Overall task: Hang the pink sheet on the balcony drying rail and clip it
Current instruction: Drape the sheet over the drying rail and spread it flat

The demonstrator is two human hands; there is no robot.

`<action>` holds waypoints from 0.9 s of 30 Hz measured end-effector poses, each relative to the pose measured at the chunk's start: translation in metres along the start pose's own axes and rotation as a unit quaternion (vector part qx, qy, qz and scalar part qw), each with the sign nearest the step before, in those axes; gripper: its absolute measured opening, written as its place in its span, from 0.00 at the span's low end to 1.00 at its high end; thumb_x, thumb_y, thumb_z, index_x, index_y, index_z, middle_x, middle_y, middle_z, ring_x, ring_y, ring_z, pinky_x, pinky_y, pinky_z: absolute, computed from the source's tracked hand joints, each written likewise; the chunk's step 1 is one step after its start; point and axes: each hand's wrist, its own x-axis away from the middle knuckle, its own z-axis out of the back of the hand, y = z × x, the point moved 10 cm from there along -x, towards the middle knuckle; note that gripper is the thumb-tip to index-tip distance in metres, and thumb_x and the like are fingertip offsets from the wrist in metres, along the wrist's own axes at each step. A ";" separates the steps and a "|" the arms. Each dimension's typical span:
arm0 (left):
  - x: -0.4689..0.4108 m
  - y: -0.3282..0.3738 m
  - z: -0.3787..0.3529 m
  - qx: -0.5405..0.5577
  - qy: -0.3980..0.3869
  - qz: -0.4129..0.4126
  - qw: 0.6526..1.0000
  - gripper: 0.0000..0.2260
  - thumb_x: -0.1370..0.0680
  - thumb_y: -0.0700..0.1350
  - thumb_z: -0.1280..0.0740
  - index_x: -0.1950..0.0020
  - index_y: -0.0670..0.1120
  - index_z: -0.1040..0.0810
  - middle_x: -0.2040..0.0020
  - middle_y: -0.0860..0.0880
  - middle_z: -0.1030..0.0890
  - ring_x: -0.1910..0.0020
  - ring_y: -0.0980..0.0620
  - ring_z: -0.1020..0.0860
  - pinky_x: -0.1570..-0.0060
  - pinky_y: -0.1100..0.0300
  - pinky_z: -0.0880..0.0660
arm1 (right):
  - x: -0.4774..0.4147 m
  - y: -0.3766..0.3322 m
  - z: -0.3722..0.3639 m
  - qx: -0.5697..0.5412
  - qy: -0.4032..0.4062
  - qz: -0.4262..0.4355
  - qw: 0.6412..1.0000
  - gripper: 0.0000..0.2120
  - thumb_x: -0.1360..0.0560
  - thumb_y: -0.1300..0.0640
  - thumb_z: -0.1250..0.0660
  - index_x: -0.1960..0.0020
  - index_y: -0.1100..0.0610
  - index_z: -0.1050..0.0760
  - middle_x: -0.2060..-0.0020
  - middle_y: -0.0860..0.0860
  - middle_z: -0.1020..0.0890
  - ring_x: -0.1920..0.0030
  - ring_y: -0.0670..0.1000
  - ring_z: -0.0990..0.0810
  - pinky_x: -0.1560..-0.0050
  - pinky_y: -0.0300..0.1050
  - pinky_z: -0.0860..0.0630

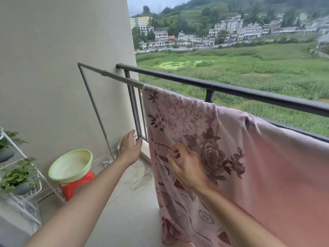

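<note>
Evidently unclipped, the pink sheet (195, 131) drapes over the drying rail (121, 78). The left hand (130, 147) has straight, close fingers, and the right hand (187, 166) curls loosely, gripping nothing. A gust could likely drag the sheet off.

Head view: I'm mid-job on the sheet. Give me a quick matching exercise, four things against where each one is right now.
Things:
1. pink sheet
2. green basin
3. left hand
4. potted plants

Places:
A. on the white wire rack
B. draped over the drying rail
C. on the red stool
D. open, by the foot of the railing bars

Pairs: 1-B, 2-C, 3-D, 4-A
</note>
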 end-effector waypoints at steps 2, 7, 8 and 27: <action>-0.045 -0.015 -0.013 0.048 -0.028 0.004 0.998 0.25 0.18 0.44 0.41 0.21 0.45 0.43 0.22 0.44 0.40 0.24 0.46 0.40 0.26 0.51 0.41 | -0.022 -0.004 -0.016 0.003 0.027 -0.002 1.000 0.15 0.22 0.46 0.37 0.37 0.49 0.28 0.45 0.46 0.20 0.48 0.47 0.21 0.49 0.51 0.21; -0.151 -0.024 -0.071 0.164 -0.205 -0.095 0.960 0.31 0.20 0.52 0.34 0.21 0.49 0.43 0.23 0.49 0.37 0.24 0.50 0.38 0.26 0.46 0.38 | -0.068 -0.003 -0.063 0.102 0.166 -0.075 0.978 0.24 0.25 0.42 0.30 0.34 0.52 0.30 0.44 0.47 0.23 0.48 0.46 0.23 0.56 0.46 0.21; -0.163 -0.021 -0.087 0.209 -0.266 -0.118 0.934 0.32 0.21 0.52 0.32 0.21 0.50 0.42 0.24 0.52 0.35 0.25 0.53 0.35 0.28 0.48 0.35 | -0.074 0.000 -0.071 0.140 0.207 -0.109 0.962 0.28 0.27 0.39 0.27 0.35 0.54 0.30 0.45 0.48 0.23 0.49 0.48 0.22 0.58 0.46 0.21; -0.280 0.067 0.019 0.228 -0.185 -0.292 0.910 0.10 0.19 0.43 0.42 0.56 0.42 0.24 0.59 0.46 0.22 0.57 0.48 0.25 0.63 0.57 0.33 | 0.032 -0.127 0.021 0.361 0.459 -0.320 0.746 0.24 0.29 0.35 0.33 0.51 0.55 0.30 0.66 0.52 0.19 0.66 0.57 0.19 0.63 0.45 0.27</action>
